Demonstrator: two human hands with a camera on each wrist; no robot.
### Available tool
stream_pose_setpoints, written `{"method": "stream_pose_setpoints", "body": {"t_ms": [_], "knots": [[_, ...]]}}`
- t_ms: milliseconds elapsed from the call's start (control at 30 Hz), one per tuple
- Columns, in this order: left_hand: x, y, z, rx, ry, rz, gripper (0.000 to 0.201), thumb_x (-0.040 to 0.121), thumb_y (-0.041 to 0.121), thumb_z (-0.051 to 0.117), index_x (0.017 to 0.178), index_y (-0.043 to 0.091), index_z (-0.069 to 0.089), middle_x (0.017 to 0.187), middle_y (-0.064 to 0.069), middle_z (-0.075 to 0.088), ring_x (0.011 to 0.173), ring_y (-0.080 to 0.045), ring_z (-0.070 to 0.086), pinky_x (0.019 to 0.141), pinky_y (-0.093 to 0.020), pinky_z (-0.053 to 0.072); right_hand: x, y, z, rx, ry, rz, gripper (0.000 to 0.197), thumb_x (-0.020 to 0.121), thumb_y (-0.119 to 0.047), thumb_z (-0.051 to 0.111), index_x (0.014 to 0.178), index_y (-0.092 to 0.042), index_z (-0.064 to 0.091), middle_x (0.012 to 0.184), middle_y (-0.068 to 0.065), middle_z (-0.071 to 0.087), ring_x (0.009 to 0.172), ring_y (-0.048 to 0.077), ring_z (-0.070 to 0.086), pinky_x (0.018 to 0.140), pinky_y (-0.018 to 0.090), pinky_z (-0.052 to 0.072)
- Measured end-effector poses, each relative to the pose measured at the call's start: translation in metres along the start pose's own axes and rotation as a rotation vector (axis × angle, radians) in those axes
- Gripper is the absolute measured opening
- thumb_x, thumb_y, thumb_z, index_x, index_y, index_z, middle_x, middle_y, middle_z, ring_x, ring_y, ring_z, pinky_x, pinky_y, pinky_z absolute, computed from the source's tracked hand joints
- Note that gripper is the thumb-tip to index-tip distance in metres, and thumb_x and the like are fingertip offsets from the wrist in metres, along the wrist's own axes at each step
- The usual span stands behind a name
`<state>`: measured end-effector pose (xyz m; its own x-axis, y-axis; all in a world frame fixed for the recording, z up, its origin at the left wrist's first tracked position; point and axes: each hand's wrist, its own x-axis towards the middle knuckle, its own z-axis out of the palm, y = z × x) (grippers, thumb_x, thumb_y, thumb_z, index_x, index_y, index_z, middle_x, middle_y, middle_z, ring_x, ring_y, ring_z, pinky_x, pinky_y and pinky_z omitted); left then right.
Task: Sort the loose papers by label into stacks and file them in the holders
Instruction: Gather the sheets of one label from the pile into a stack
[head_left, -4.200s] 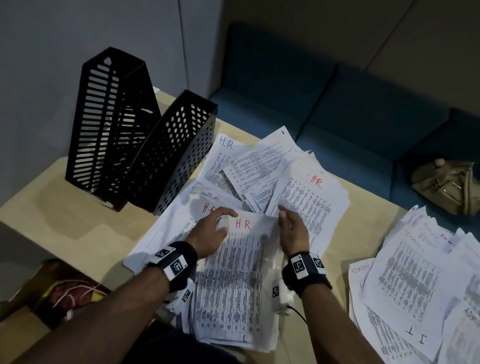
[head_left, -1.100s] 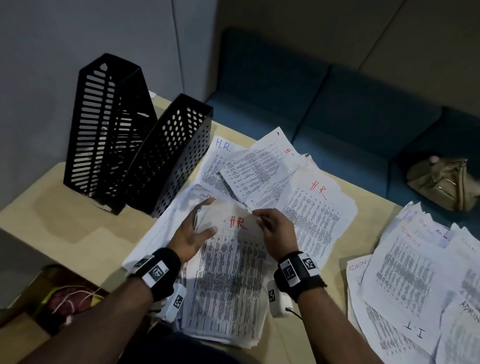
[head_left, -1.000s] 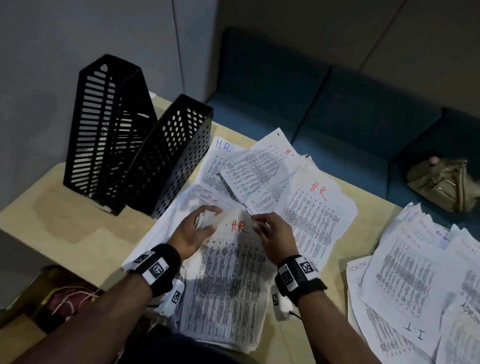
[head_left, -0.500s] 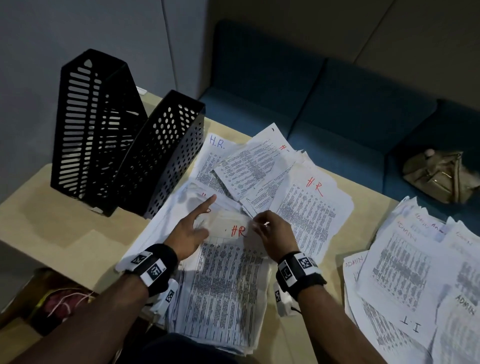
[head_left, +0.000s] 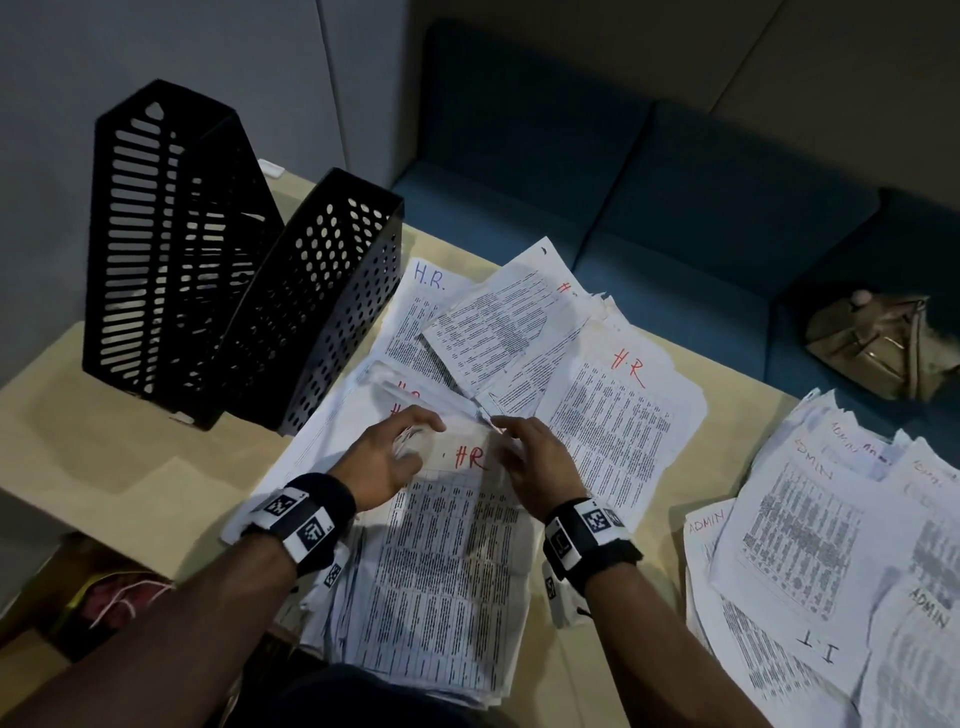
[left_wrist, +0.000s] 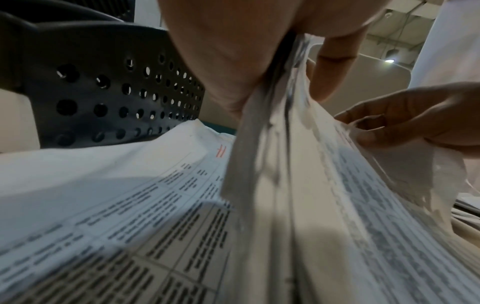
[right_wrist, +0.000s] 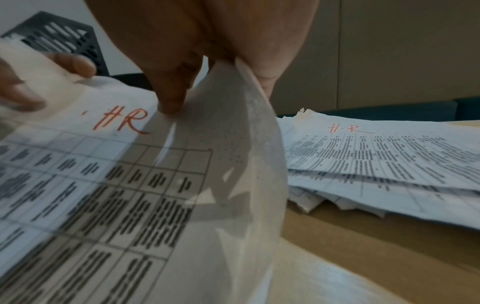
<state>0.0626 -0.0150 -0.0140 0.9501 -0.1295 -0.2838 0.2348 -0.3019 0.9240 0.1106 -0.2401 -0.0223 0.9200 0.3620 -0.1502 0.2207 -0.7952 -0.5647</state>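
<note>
A stack of printed sheets marked "HR" in red (head_left: 452, 571) lies on the table in front of me. My left hand (head_left: 410, 441) grips its top left corner, and in the left wrist view several sheet edges (left_wrist: 283, 156) sit pinched between thumb and fingers. At the top right edge my right hand (head_left: 506, 439) pinches the sheets; the right wrist view shows its thumb (right_wrist: 171, 98) pressing a curled-up sheet beside the HR label (right_wrist: 119, 121). A slotted black holder (head_left: 166, 249) and a perforated black holder (head_left: 322, 301) stand at the back left.
More loose HR sheets (head_left: 613, 415) fan out behind and to the right of my hands. A pile marked ADMIN and IT (head_left: 831, 545) covers the table's right end. Bare tabletop (head_left: 130, 467) shows at the left. A tan bag (head_left: 878, 343) lies on the blue sofa behind.
Half a second ago my left forefinger pointed out flat over the sheets; now the fingers curl round the stack's top left corner. My right hand has stayed at the top right edge.
</note>
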Motion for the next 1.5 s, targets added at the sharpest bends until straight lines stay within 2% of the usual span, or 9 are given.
{"method": "stream_pose_setpoints", "body": {"t_ms": [200,400,633,767,867,967,1167,1300,1500], "knots": [[0.004,-0.009,0.002,0.054,0.064,0.023,0.062,0.092,0.011,0.058,0.134,0.052,0.039,0.128,0.005,0.055,0.112,-0.001,0.054,0.084,-0.008,0.043,-0.006,-0.02,0.013,-0.157,-0.039,-0.046,0.053,0.094,-0.027,0.05,0.144,-0.023,0.034,0.13,0.0,0.054,0.119,0.02,0.049,0.109,0.039,0.025],[0.014,-0.007,0.006,0.118,0.116,0.016,0.064,0.089,0.012,0.058,0.131,0.057,0.038,0.131,0.007,0.054,0.104,-0.012,0.055,0.095,-0.032,0.047,-0.001,-0.034,0.021,-0.152,-0.071,-0.11,0.053,0.092,-0.022,0.052,0.143,-0.026,0.036,0.134,0.001,0.051,0.124,0.023,0.046,0.108,0.041,0.027],[0.009,-0.02,0.009,-0.003,0.156,-0.006,0.04,0.095,0.01,0.054,0.11,0.047,0.058,0.126,0.006,0.06,0.117,-0.01,0.055,0.1,-0.027,0.047,0.017,-0.017,0.01,0.013,-0.114,-0.103,0.039,0.098,-0.037,0.043,0.134,-0.024,0.051,0.124,0.002,0.056,0.11,0.021,0.053,0.095,0.043,0.045],[0.001,-0.026,0.012,0.007,0.182,-0.105,0.044,0.095,0.021,0.055,0.131,0.045,0.045,0.135,-0.004,0.055,0.12,-0.019,0.054,0.1,-0.034,0.046,0.024,0.01,0.003,-0.054,0.037,0.098,0.045,0.099,-0.045,0.032,0.133,-0.022,0.051,0.132,0.006,0.054,0.121,0.025,0.048,0.101,0.04,0.04],[-0.007,-0.035,0.017,0.112,0.117,-0.231,0.048,0.096,0.027,0.053,0.142,0.025,0.039,0.137,-0.004,0.054,0.121,-0.022,0.054,0.1,-0.037,0.045,0.017,0.039,-0.003,-0.188,0.088,0.344,0.051,0.095,-0.05,0.033,0.134,-0.021,0.049,0.141,0.009,0.047,0.128,0.028,0.043,0.106,0.046,0.036],[-0.016,-0.044,0.019,0.177,0.057,-0.283,0.047,0.096,0.029,0.052,0.141,0.018,0.041,0.135,-0.005,0.055,0.111,-0.021,0.06,0.093,-0.033,0.049,-0.003,0.067,-0.007,-0.244,0.014,0.518,0.05,0.091,-0.043,0.046,0.137,-0.024,0.042,0.15,0.006,0.032,0.137,0.027,0.03,0.113,0.049,0.026],[-0.026,-0.049,0.017,0.165,0.031,-0.298,0.051,0.096,0.036,0.052,0.143,0.021,0.039,0.14,-0.003,0.051,0.125,-0.023,0.051,0.106,-0.043,0.04,-0.043,0.101,-0.016,-0.335,-0.051,0.489,0.058,0.088,-0.046,0.053,0.141,-0.032,0.034,0.155,-0.003,0.023,0.141,0.021,0.024,0.113,0.046,0.025],[-0.026,-0.046,0.016,0.157,0.02,-0.308,0.043,0.098,0.028,0.049,0.139,0.018,0.045,0.134,-0.003,0.058,0.121,-0.022,0.055,0.106,-0.041,0.041,-0.055,0.108,-0.024,-0.308,0.088,0.839,0.084,0.07,-0.057,0.072,0.138,-0.024,0.035,0.155,0.006,0.017,0.143,0.027,0.016,0.109,0.06,0.018],[-0.028,-0.046,0.011,0.147,0.058,-0.302,0.039,0.098,0.022,0.048,0.137,0.016,0.047,0.133,-0.003,0.059,0.119,-0.019,0.054,0.099,-0.029,0.04,-0.055,0.112,-0.022,-0.253,0.119,0.913,0.094,0.063,-0.052,0.08,0.134,-0.011,0.033,0.137,0.018,0.041,0.126,0.035,0.04,0.102,0.049,0.033]]}}
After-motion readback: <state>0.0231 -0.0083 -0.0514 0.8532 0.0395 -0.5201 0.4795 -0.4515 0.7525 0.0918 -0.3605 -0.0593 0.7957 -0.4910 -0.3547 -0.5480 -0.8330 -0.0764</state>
